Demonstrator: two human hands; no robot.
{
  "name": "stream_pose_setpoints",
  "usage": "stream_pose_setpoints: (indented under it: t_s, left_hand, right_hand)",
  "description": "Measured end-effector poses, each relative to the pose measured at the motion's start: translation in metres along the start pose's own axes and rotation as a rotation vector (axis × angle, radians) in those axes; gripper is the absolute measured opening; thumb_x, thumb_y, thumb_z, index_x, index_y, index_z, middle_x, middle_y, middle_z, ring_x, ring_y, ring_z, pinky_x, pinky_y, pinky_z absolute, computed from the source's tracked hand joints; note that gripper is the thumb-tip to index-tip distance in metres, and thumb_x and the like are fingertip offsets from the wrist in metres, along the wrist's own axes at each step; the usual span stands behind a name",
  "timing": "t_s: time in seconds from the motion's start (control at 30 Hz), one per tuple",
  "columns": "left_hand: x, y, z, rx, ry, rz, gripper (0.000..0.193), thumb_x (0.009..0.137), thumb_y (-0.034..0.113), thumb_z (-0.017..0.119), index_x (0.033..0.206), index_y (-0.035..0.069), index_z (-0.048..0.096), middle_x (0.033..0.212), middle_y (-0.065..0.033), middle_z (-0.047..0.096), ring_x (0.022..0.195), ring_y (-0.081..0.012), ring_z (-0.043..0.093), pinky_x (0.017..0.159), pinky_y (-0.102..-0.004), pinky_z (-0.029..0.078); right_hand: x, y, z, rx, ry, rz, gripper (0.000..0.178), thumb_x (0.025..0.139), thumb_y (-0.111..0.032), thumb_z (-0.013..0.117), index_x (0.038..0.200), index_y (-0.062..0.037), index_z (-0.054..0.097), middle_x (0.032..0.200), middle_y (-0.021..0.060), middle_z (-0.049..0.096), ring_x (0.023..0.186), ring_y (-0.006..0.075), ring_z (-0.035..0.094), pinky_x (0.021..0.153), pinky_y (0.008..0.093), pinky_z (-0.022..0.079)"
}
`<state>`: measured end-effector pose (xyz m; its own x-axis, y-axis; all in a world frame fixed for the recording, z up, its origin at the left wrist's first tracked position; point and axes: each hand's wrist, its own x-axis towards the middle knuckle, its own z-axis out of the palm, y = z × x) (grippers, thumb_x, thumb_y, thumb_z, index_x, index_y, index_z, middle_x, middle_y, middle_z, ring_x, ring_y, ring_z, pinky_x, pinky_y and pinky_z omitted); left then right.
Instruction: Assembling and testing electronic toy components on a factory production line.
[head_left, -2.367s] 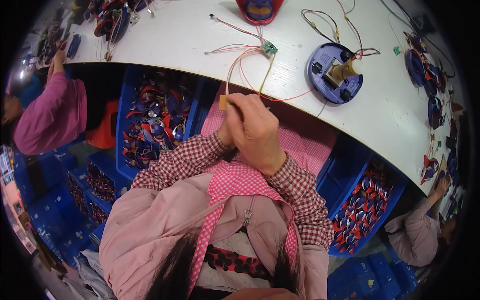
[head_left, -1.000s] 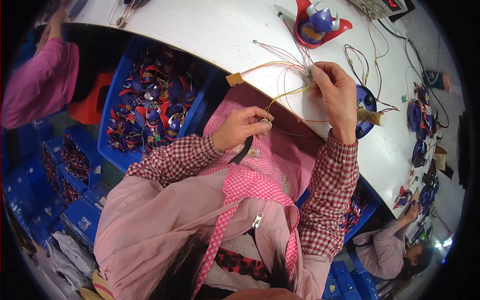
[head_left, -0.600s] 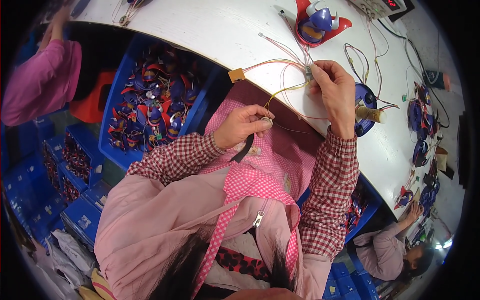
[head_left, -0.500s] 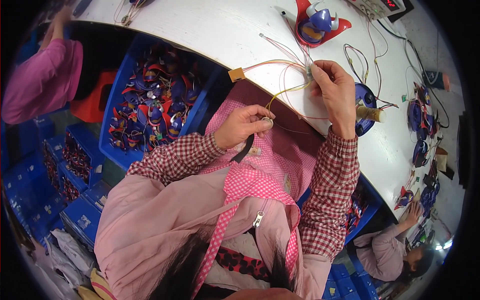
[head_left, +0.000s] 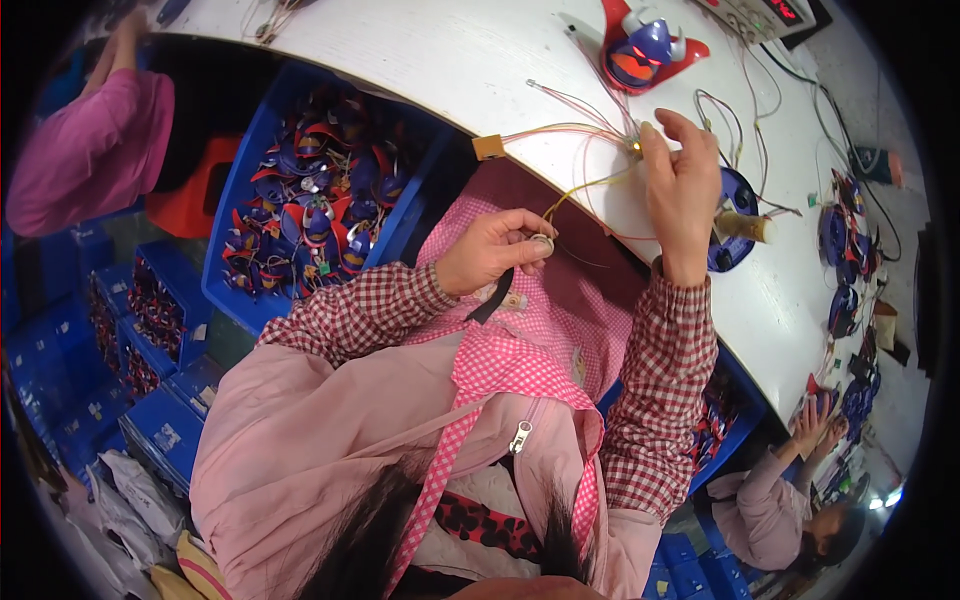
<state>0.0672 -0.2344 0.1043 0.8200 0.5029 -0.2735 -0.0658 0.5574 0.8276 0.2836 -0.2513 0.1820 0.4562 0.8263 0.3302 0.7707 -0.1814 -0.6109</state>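
Observation:
My left hand (head_left: 497, 252) is closed in a pinch around a small round disc (head_left: 542, 241) with thin yellow wires (head_left: 572, 194) running from it. My right hand (head_left: 680, 185) is raised at the table edge, thumb and forefinger apart; its other fingers are partly hidden. Right beside the thumb is a small circuit board (head_left: 633, 145) with a bright yellow spot and many thin wires. These lead to a purple toy head (head_left: 643, 52) with grey horns and a red collar, its face glowing red-orange. A small orange-brown block (head_left: 488, 148) hangs on wires at the edge.
A blue crate (head_left: 225, 262) of similar toy heads stands left, below the white table (head_left: 430, 60). Right of my hand lies a purple round part (head_left: 738, 195) with a tan cylinder (head_left: 742, 228). A powered instrument (head_left: 755, 15) sits at the back. Two co-workers (head_left: 775, 510) (head_left: 95, 150) flank me.
My right thumb and forefinger have come apart beside the circuit board, which they pinched before. The toy's face has lit up red-orange. My left hand keeps its pinch, nearly still.

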Motion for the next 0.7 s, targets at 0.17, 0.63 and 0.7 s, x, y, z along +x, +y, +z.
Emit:
stream_pose_setpoints:
  t_s: [0.17, 0.63, 0.7]
  left_hand:
    - [0.003, -0.008, -0.003, 0.001, 0.018, 0.004, 0.022, 0.086, 0.01, 0.062, 0.105, -0.002, 0.058, 0.084, -0.0035, 0.061, 0.071, -0.0095, 0.057, 0.066, -0.0225, 0.049]
    - [0.007, -0.004, -0.004, 0.067, 0.037, 0.077, 0.022, 0.086, 0.009, 0.061, 0.106, 0.0, 0.059, 0.087, -0.0026, 0.061, 0.077, -0.008, 0.054, 0.069, -0.0229, 0.045]
    - [0.008, -0.006, -0.005, 0.064, 0.015, 0.051, 0.022, 0.087, 0.009, 0.061, 0.106, 0.0, 0.059, 0.087, -0.0027, 0.061, 0.077, -0.0078, 0.054, 0.069, -0.0226, 0.045]
  right_hand:
    - [-0.008, -0.073, 0.017, 0.134, -0.188, -0.32, 0.024, 0.08, -0.008, 0.063, 0.104, -0.0031, 0.061, 0.094, 0.0113, 0.057, 0.08, 0.0214, 0.057, 0.067, 0.0315, 0.048]
    - [0.0, -0.063, 0.04, 0.019, -0.374, -0.5, 0.023, 0.075, -0.006, 0.062, 0.098, -0.0066, 0.06, 0.083, 0.0102, 0.055, 0.083, 0.0283, 0.051, 0.075, 0.0336, 0.044]
    - [0.005, -0.053, 0.031, 0.136, -0.415, -0.502, 0.023, 0.078, -0.006, 0.061, 0.1, -0.0065, 0.06, 0.08, 0.01, 0.055, 0.082, 0.0277, 0.051, 0.075, 0.0329, 0.044]
